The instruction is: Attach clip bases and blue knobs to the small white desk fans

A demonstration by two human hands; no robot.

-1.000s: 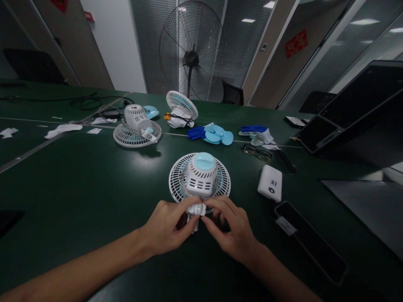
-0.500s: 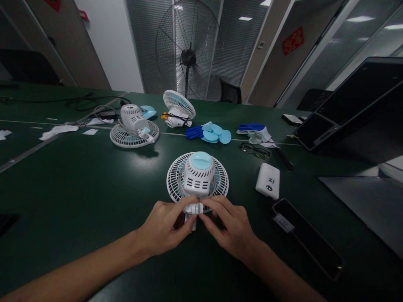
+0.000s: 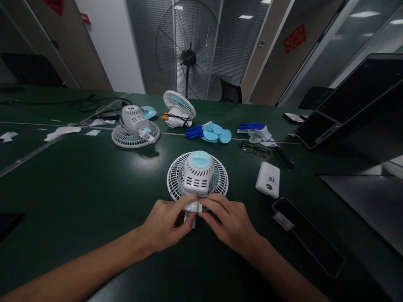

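Note:
A small white fan [image 3: 199,174] lies grille-down on the dark green table in front of me, its light blue rear knob facing up. At its near end sticks out a white clip [image 3: 192,207]. My left hand [image 3: 168,224] pinches this clip from the left, thumb below and index finger above. From the right, my right hand [image 3: 228,220] grips the same part between thumb and fingertips. The fingertips of both hands almost meet and hide part of the clip. The grille rests on the table behind the hands.
Two more small fans, one lying left [image 3: 135,128] and one behind [image 3: 178,110], share the table. Light blue fan blades [image 3: 215,132], blue-and-white gloves [image 3: 255,132], glasses [image 3: 255,149], a white power bank [image 3: 268,180] and a black phone [image 3: 308,237] lie around. A monitor [image 3: 352,100] stands right.
Both hands keep their grip on the clip. The fingers have shifted slightly upward, and the clip appears a little tilted; the fan has barely moved.

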